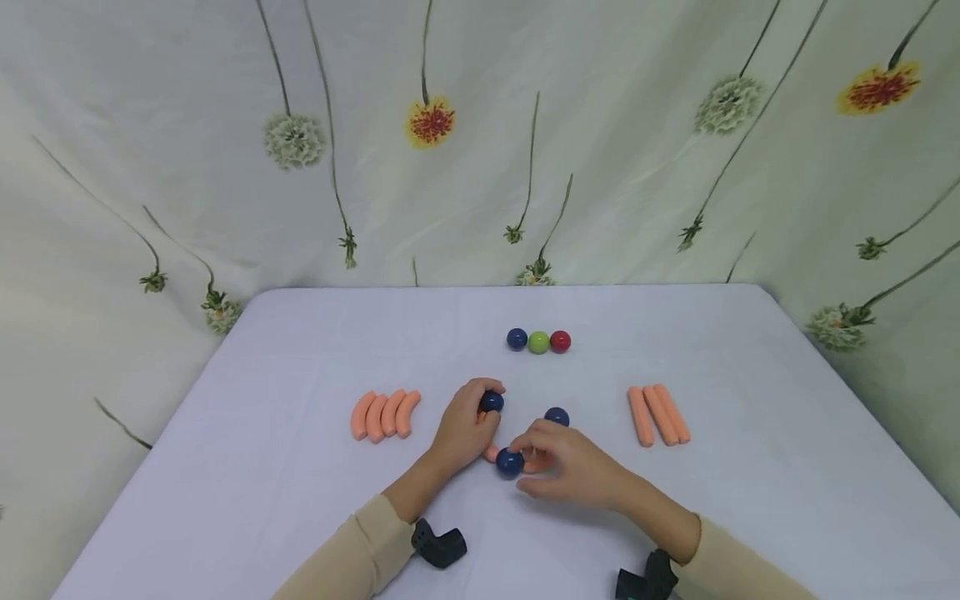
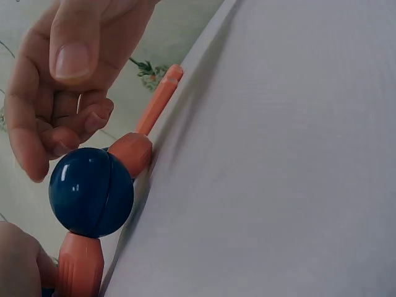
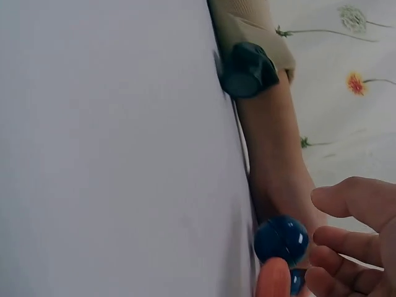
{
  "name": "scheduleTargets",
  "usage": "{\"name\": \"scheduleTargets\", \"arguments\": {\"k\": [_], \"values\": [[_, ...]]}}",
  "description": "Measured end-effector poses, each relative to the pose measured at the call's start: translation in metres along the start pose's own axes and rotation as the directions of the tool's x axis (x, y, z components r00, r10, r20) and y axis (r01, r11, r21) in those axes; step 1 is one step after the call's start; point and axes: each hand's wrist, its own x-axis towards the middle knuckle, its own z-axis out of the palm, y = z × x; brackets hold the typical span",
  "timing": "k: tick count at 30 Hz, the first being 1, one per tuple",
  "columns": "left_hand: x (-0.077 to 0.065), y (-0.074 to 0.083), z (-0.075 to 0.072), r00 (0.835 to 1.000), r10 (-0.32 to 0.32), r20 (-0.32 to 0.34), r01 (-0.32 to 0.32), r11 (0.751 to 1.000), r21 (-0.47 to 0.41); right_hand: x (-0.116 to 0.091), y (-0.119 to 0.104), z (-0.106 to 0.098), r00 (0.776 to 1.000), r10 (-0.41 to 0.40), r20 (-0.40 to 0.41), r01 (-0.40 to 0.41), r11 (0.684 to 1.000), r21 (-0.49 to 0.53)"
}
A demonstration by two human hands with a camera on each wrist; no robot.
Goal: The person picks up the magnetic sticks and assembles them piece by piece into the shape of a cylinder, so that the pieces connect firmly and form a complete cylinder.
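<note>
My left hand (image 1: 467, 422) holds a dark blue ball (image 1: 492, 402), its fingers curled round the ball's far side. An orange stick piece (image 2: 80, 263) runs from beside that hand to a nearer blue ball (image 1: 509, 463). My right hand (image 1: 573, 465) is over this nearer ball's right side, index fingertip right at its top and thumb held apart from it. Another orange piece (image 2: 131, 154) joins the ball's other side, partly behind the right hand in the head view. A third blue ball (image 1: 557, 416) shows just beyond the right hand.
Several curved orange pieces (image 1: 377, 417) lie side by side at left. Three straight orange sticks (image 1: 659, 414) lie at right. At the back sit a blue ball (image 1: 517, 339), a green ball (image 1: 538, 342) and a red ball (image 1: 560, 342) in a row on the white table (image 1: 300, 500).
</note>
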Motion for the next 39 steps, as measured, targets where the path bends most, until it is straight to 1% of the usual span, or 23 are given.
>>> {"name": "scheduleTargets", "arguments": {"k": [2,4,6,8,9,12,16,20,25,33,36,39], "values": [[0.002,0.0,0.001,1.0,-0.019,-0.015,0.019,0.999,-0.028,0.0,-0.004,0.006,0.999,-0.018,0.045,0.019,1.0,-0.02],[0.002,0.001,0.001,0.999,-0.044,-0.033,0.042,0.998,-0.048,-0.001,-0.006,0.011,0.997,-0.04,0.063,0.043,0.998,-0.051],[0.001,0.002,0.001,0.996,-0.069,-0.05,0.066,0.996,-0.055,-0.002,-0.006,0.015,0.997,-0.057,0.061,0.061,0.995,-0.074],[-0.001,0.003,0.002,0.995,-0.075,-0.064,0.072,0.996,-0.05,-0.003,-0.005,0.018,0.997,-0.061,0.052,0.066,0.994,-0.093],[-0.002,0.003,0.002,0.995,-0.076,-0.069,0.072,0.996,-0.046,-0.004,-0.004,0.019,0.997,-0.058,0.046,0.062,0.993,-0.099],[-0.003,0.002,0.004,0.993,-0.08,-0.086,0.077,0.996,-0.037,-0.005,-0.001,0.021,0.999,-0.011,0.043,0.015,0.995,-0.095],[-0.001,0.001,0.005,0.99,-0.096,-0.102,0.094,0.995,-0.023,-0.006,0.002,0.021,0.997,0.052,0.051,-0.049,0.997,-0.058],[0.0,0.001,0.004,0.99,-0.096,-0.101,0.095,0.995,-0.016,-0.005,0.006,0.017,0.996,0.073,0.048,-0.072,0.997,-0.036],[0.002,0.001,0.004,0.992,-0.094,-0.088,0.093,0.996,-0.018,-0.004,0.009,0.009,0.995,0.087,0.04,-0.084,0.994,-0.074],[0.0,0.0,0.004,0.991,-0.109,-0.082,0.108,0.994,-0.017,-0.003,0.017,-0.007,0.986,0.155,0.063,-0.147,0.982,-0.116],[0.0,-0.001,0.004,0.991,-0.109,-0.077,0.108,0.994,-0.015,-0.003,0.024,-0.015,0.981,0.186,0.06,-0.178,0.978,-0.112],[-0.001,-0.001,0.003,0.992,-0.109,-0.067,0.109,0.994,-0.006,-0.003,0.031,-0.022,0.977,0.206,0.056,-0.201,0.976,-0.086]]}}
